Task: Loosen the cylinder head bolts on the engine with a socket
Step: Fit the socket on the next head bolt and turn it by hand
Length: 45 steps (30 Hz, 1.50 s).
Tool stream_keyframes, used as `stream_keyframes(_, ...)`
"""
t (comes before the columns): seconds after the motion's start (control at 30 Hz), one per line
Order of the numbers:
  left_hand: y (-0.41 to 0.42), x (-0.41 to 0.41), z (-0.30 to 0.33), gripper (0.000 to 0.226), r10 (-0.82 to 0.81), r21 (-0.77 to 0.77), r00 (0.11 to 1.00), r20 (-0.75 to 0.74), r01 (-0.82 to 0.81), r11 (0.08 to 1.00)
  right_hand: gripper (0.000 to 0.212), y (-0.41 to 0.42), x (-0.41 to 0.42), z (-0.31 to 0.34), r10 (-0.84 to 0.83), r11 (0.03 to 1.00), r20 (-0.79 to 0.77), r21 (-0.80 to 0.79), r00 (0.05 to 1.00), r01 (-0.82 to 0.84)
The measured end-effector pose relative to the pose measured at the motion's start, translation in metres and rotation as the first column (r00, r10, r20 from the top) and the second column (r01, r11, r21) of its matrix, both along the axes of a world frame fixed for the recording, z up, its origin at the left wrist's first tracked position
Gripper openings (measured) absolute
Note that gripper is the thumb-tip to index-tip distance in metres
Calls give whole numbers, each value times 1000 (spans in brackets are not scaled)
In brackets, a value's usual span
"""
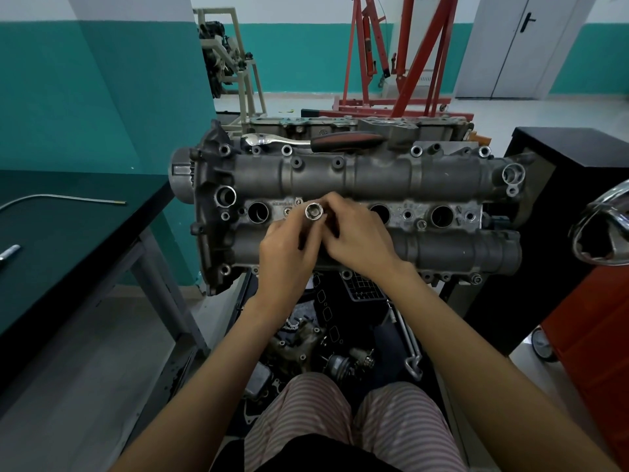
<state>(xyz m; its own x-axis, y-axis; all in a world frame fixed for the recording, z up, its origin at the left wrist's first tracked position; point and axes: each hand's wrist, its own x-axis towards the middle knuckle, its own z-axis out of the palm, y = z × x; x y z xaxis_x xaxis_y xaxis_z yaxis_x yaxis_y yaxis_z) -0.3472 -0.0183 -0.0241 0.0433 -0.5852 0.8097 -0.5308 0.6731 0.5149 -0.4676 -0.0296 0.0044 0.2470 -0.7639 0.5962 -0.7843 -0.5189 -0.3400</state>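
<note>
I see both hands meet over the middle of the engine (340,199), which lies across the view on its stand with its top cover facing up. My left hand (289,253) holds a shiny socket (313,211) at the fingertips, its open end turned up toward the camera so the inside shows. My right hand (357,240) closes in against the socket from the other side, fingers curled on it; I cannot tell whether they hold another piece hidden behind it. The hands touch each other just above the row of round holes in the cover. The ratchet (306,142), with a chrome head and a dark red-striped handle, lies along the far edge of the engine, well apart from the hands. A thin bent metal rod (68,198) rests on the dark table (68,253) at the left. A red hoist (401,63) stands behind the engine.
</note>
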Motion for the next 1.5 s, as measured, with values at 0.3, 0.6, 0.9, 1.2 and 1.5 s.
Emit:
stream_keyframes(0.3,1,-1,1,23,2,71,999,-37,0,997,15,-3,0,0,-15,999,41,45,999,13)
stream_keyframes(0.6,0,-2,2,24,11,64,996,-84,-5,998,35,-1,2,1,-14,999,22,43,1000,13)
stream_keyframes(0.9,4,2,0,26,-14,6,999,39,14,1000,16,-2,0,0,-40,997,10,60,999,40)
stream_keyframes(1.2,0,3,1,20,-14,-10,999,31,15,1000,16,-2,-1,0,-27,999,-3,34,1000,28)
stream_keyframes(1.5,-2,4,-1,20,28,-68,999,30,-26,997,12,-2,0,-1,4,1000,-14,-10,1000,-4)
